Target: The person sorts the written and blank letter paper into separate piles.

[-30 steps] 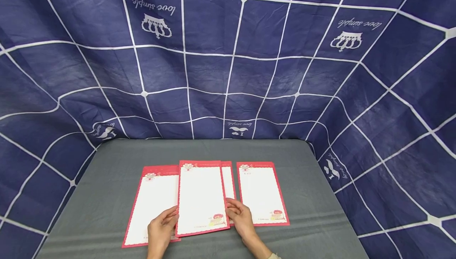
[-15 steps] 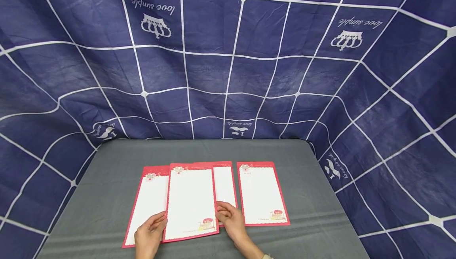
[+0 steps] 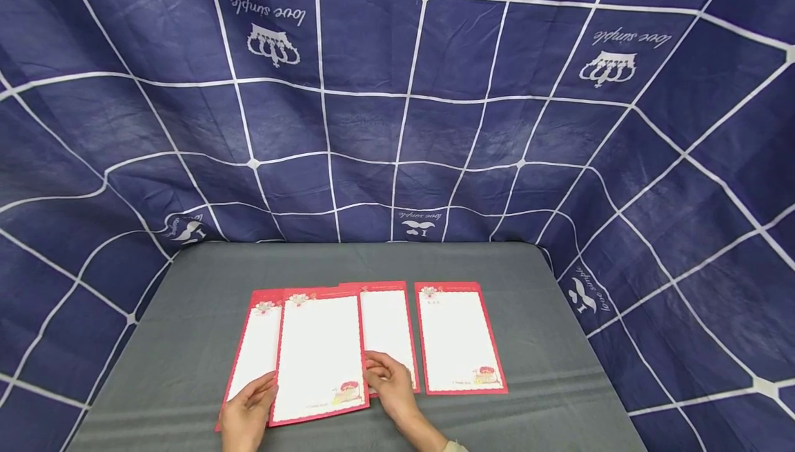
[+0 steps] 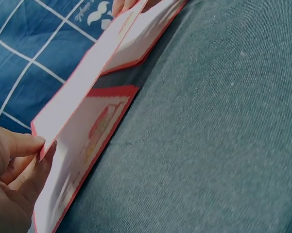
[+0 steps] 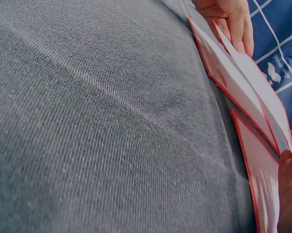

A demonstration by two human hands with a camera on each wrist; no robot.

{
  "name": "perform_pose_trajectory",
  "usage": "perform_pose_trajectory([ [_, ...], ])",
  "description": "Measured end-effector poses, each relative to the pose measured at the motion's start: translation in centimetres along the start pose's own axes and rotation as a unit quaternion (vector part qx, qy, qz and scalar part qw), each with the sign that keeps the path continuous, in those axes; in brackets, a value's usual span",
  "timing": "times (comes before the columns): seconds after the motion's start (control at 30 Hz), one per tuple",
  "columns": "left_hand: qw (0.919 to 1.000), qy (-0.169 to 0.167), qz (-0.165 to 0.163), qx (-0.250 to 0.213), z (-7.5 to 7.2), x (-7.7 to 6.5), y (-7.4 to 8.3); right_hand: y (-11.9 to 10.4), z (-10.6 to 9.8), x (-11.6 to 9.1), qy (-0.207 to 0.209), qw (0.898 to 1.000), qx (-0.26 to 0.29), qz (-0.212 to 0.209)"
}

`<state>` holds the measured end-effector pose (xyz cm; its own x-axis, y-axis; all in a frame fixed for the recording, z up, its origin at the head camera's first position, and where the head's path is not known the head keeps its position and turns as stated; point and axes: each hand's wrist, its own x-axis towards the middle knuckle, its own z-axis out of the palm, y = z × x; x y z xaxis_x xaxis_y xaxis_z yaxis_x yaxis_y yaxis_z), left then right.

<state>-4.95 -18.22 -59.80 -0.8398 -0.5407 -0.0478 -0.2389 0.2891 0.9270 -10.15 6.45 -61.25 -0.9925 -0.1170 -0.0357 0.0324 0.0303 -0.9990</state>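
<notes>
A red-bordered sheet of letter paper [image 3: 318,355], white in the middle with a small drawing at its lower right corner, is held between both hands. My left hand [image 3: 248,414] pinches its left edge low down, thumb and fingers on either side in the left wrist view. At the opposite edge, my right hand [image 3: 394,390] pinches the paper too. The wrist views show the sheet raised off the table. Under it, partly covered, lie a left matching sheet [image 3: 253,348] and a middle one [image 3: 390,321].
Another matching sheet [image 3: 458,341] lies flat to the right, apart from the others, with small marks near its top. A grey cloth covers the table [image 3: 534,341]. Blue curtains with white grid lines [image 3: 373,128] hang behind and at both sides.
Both hands have carried the held sheet leftward and slightly nearer. It covers more of the left sheet and less of the middle one. The other sheets stay in place.
</notes>
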Motion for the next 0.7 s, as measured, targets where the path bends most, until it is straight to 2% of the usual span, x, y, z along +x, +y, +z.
perform_pose_trajectory([
  [0.27,0.9986,0.043,0.016,0.028,-0.8,0.4,-0.6,-0.2,1.8,-0.1,0.005,1.000,0.001,-0.022],
  [0.4,0.9982,0.049,0.015,0.032,-1.5,0.6,-0.7,-0.5,2.5,-0.1,0.007,1.000,-0.003,-0.023],
  [0.47,0.9981,0.052,0.007,0.032,-1.8,0.6,-0.7,-1.6,2.9,-0.4,0.006,1.000,-0.010,-0.023],
  [0.57,0.9977,0.061,0.002,0.029,-2.2,0.7,-0.8,-2.0,3.4,-0.4,0.006,0.999,-0.023,-0.022],
  [0.63,0.9973,0.066,0.000,0.032,-2.4,0.7,-0.9,-2.0,3.7,-0.4,0.005,0.999,-0.028,-0.024],
  [0.7,0.9966,0.073,0.005,0.039,-2.6,0.7,-0.9,-1.0,3.9,-0.1,0.003,0.999,-0.026,-0.027],
])
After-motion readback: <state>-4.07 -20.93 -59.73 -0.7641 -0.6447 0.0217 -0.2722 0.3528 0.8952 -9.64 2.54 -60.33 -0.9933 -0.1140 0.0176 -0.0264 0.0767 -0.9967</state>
